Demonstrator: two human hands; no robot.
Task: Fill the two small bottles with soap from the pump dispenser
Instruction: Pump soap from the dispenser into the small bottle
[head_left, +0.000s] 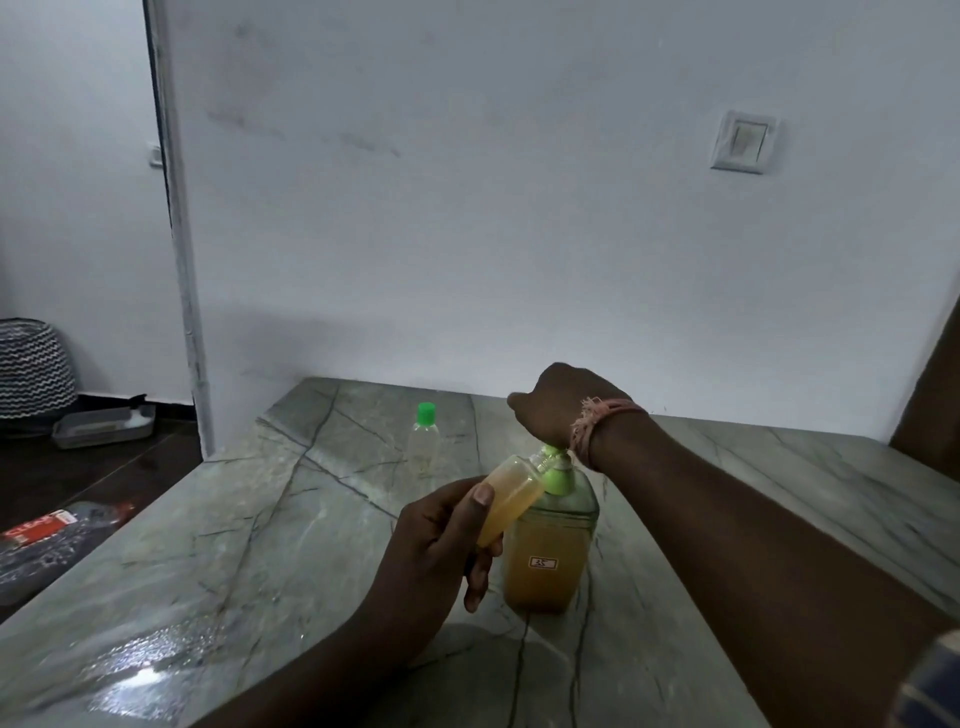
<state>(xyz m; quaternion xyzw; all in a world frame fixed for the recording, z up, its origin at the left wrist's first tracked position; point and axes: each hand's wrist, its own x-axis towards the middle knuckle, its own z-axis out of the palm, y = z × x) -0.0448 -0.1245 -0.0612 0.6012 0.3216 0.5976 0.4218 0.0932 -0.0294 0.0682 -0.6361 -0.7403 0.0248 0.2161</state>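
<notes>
Pump dispenser upright on grey-veined stone desk, near centre, amber soap filling most of its body, small white label on front. Right hand directly above it, closed down over green pump head, fingers curled and mostly hidden behind the wrist; pink thread band tied at that wrist. Left hand just left of dispenser, wrapped round an uncapped small bottle, thumb along its near side, fingers folded behind; bottle tilted, mouth up against the pump spout, amber liquid filling most of it. Second small bottle standing apart farther back on desk, clear, looks empty, green cap on, touched by neither hand. Count: two small bottles, one dispenser, two hands. Wet glare on desk at lower left. Off the desk: light switch on white wall; plastic bottle with red label lying on floor at left.
</notes>
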